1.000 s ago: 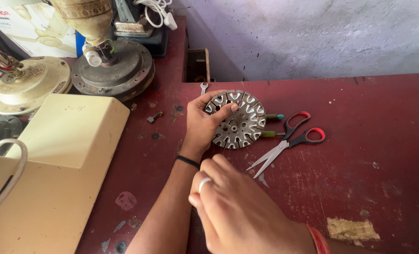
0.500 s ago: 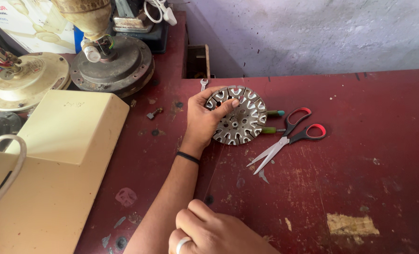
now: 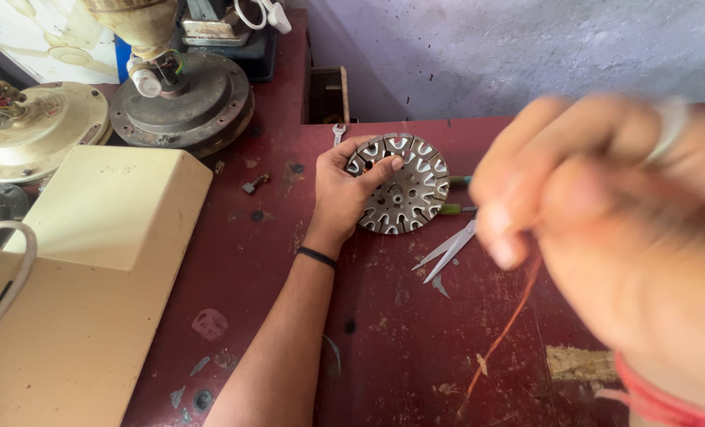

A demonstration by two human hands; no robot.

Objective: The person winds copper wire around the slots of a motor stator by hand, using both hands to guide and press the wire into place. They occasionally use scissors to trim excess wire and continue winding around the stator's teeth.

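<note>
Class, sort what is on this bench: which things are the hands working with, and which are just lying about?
In use:
left hand on slotted disc
right hand pinching copper wire

Lying about:
scissors
spanner
motor housings
cream cover

A single head-worn view looks steeply down and forward onto the dark red, scuffed worktop [image 3: 273, 261], facing a pale grey plastered wall [image 3: 526, 47] beyond its far edge. It sits close: a blurred hand [image 3: 605, 221] near the lens fills the right side above the worktop.
</note>
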